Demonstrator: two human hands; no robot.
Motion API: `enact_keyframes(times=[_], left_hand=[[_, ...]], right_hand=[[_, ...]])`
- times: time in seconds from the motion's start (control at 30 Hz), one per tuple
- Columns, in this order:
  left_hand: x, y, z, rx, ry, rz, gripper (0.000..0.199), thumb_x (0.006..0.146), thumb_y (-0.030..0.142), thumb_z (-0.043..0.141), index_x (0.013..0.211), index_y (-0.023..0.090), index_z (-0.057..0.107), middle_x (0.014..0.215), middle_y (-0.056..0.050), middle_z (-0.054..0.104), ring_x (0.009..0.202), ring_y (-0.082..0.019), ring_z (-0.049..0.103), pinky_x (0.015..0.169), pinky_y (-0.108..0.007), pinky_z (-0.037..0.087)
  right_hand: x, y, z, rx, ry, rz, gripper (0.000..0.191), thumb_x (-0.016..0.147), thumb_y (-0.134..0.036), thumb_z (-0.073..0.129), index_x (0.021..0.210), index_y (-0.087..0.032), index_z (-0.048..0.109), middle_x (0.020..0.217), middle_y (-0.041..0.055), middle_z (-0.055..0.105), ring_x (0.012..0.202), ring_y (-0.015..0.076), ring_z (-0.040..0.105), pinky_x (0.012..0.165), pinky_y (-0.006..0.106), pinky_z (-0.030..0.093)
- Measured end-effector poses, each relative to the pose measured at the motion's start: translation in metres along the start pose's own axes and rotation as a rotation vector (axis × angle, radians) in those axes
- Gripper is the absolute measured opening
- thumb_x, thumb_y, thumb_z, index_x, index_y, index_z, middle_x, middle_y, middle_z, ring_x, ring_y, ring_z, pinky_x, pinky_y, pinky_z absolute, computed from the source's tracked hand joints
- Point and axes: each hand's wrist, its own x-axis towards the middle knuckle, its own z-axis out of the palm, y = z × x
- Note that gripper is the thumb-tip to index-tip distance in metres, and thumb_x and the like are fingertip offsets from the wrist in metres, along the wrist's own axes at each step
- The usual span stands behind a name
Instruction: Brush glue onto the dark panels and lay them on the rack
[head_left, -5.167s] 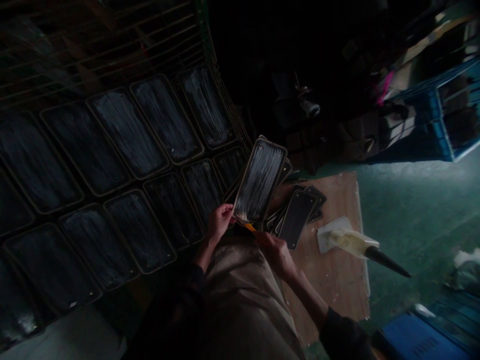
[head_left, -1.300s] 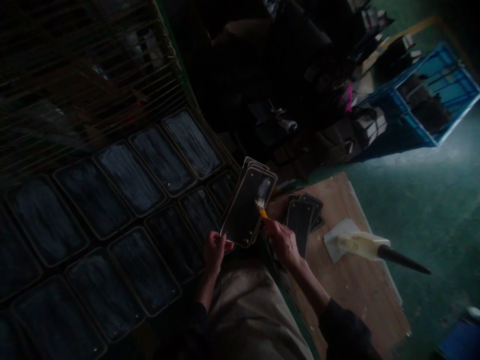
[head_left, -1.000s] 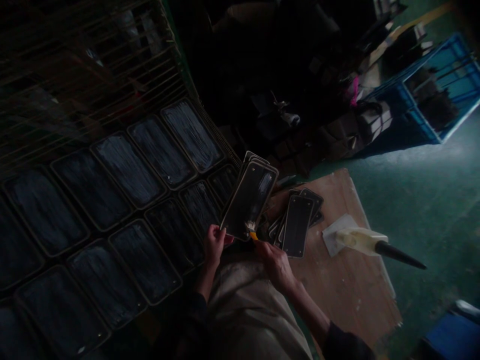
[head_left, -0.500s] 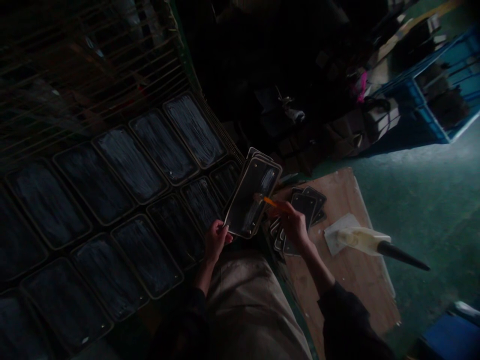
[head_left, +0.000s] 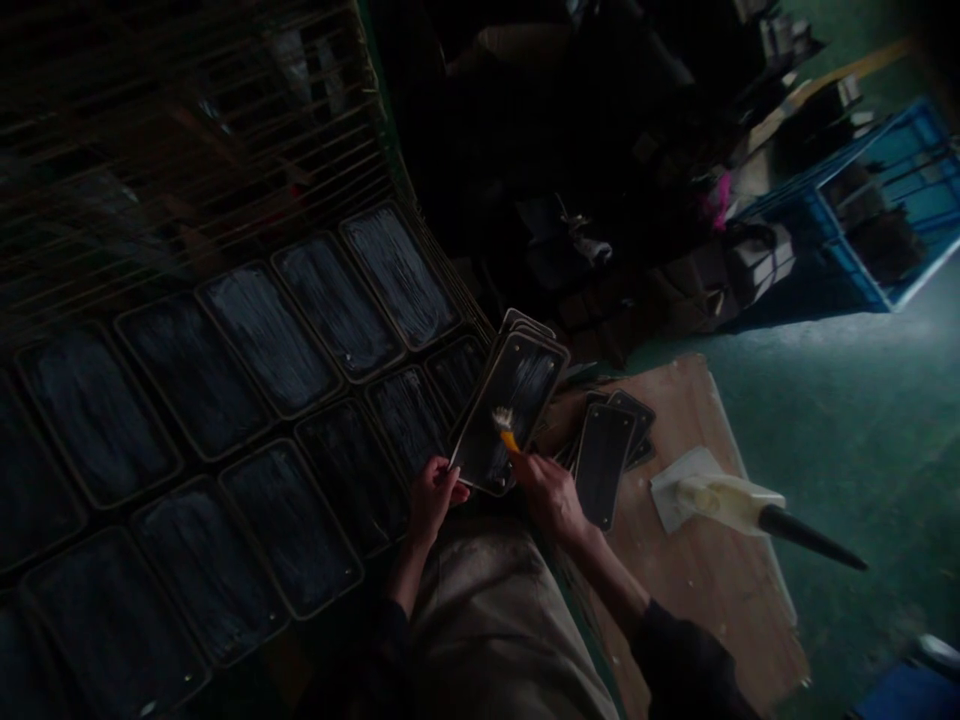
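Note:
My left hand (head_left: 435, 497) grips the lower left corner of a dark rectangular plate (head_left: 510, 400) with rounded corners and a light edge. Other plates lie under it, fanned slightly at the top. In my right hand (head_left: 551, 495) is a brush (head_left: 507, 428) with a yellow-orange handle, its pale bristles on or just over the plate's left middle part. Whitish streaks mark the plate's upper right area. To the left, several similar streaked plates (head_left: 270, 335) lie in slanting rows.
A wooden board (head_left: 712, 590) on the right bears a pile of dark plates (head_left: 602, 465) and a pale translucent container (head_left: 724, 500) with a black tapered end. Beyond are a blue crate (head_left: 847, 260), wire mesh (head_left: 300, 150) and dim clutter.
My right hand and the brush have moved left and down across the plate. More whitish streaks show on its upper part. My left hand still holds the corner. The whole view has shifted slightly.

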Motion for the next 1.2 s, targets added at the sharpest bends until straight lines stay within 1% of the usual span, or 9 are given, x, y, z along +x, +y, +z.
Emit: enact_keyframes(times=[0.13,0.27,0.33,0.4,0.5,0.7,0.8,0.97,1.2], left_hand=[[0.001,0.0,-0.002,-0.052,-0.016,-0.024,0.033,0.071,0.043,0.07,0.086,0.018,0.053,0.06,0.002,0.066,0.048,-0.016,0.067,0.045,-0.024,0.055],[0.0,-0.001,-0.006,-0.064,-0.023,-0.039,0.031,0.074,0.043,0.067,0.088,0.017,0.056,0.065,0.0,0.069,0.054,-0.017,0.069,0.05,-0.024,0.056],[0.0,0.0,-0.008,-0.031,-0.025,-0.035,0.03,0.078,0.043,0.064,0.091,0.017,0.057,0.062,0.0,0.069,0.055,-0.016,0.07,0.052,-0.024,0.056],[-0.001,0.0,-0.01,0.016,-0.031,-0.017,0.03,0.08,0.043,0.061,0.093,0.016,0.059,0.06,0.0,0.068,0.055,-0.016,0.069,0.053,-0.023,0.056],[0.002,0.001,-0.009,0.044,-0.022,-0.003,0.028,0.08,0.041,0.061,0.092,0.016,0.059,0.059,0.0,0.067,0.053,-0.016,0.068,0.051,-0.023,0.055],[0.004,0.004,-0.009,0.05,-0.03,-0.022,0.028,0.078,0.042,0.061,0.089,0.016,0.059,0.056,0.0,0.067,0.049,-0.015,0.066,0.049,-0.023,0.053],[0.003,0.006,-0.01,0.099,-0.051,0.027,0.028,0.08,0.042,0.059,0.091,0.017,0.059,0.055,0.001,0.066,0.048,-0.014,0.065,0.05,-0.023,0.053],[0.003,0.01,-0.01,0.151,-0.072,0.037,0.025,0.08,0.042,0.058,0.086,0.018,0.058,0.054,0.001,0.065,0.048,-0.015,0.064,0.049,-0.023,0.052],[0.008,0.005,-0.008,0.134,-0.054,0.023,0.026,0.078,0.043,0.06,0.085,0.018,0.058,0.053,0.001,0.066,0.046,-0.016,0.064,0.048,-0.024,0.051]], right_hand=[[-0.026,-0.023,0.007,0.233,-0.157,0.111,0.025,0.102,-0.026,0.04,0.116,-0.02,0.059,0.084,0.0045,0.065,0.071,0.0155,0.062,0.063,0.024,0.044],[-0.008,-0.015,-0.001,0.558,-0.23,0.265,0.026,0.101,-0.032,0.041,0.115,-0.02,0.059,0.08,0.0022,0.068,0.072,0.015,0.067,0.066,0.022,0.049],[0.007,-0.002,-0.006,0.621,-0.152,0.313,0.027,0.1,-0.035,0.043,0.112,-0.019,0.06,0.079,0.0023,0.069,0.072,0.0161,0.068,0.066,0.023,0.052],[0.016,0.007,-0.011,0.619,0.027,0.371,0.027,0.099,-0.037,0.045,0.11,-0.019,0.061,0.079,0.0025,0.07,0.071,0.0172,0.068,0.066,0.025,0.053],[0.016,0.004,-0.013,0.586,0.214,0.415,0.027,0.098,-0.038,0.047,0.113,-0.02,0.059,0.082,0.003,0.07,0.074,0.0182,0.068,0.071,0.028,0.055],[0.007,-0.016,0.006,0.708,-0.048,0.4,0.028,0.098,-0.041,0.045,0.108,-0.02,0.06,0.073,0.0024,0.068,0.065,0.0185,0.067,0.062,0.027,0.056],[0.027,0.001,0.009,0.733,0.098,0.434,0.026,0.096,-0.042,0.05,0.103,-0.02,0.062,0.073,0.0027,0.068,0.063,0.0189,0.067,0.061,0.028,0.057],[0.073,0.034,-0.011,0.699,0.432,0.411,0.025,0.094,-0.04,0.053,0.105,-0.02,0.061,0.074,0.0025,0.07,0.066,0.02,0.069,0.063,0.031,0.058],[0.095,0.045,-0.031,0.478,0.663,0.318,0.024,0.097,-0.032,0.046,0.113,-0.02,0.059,0.083,0.0031,0.07,0.074,0.0188,0.07,0.072,0.033,0.057]])
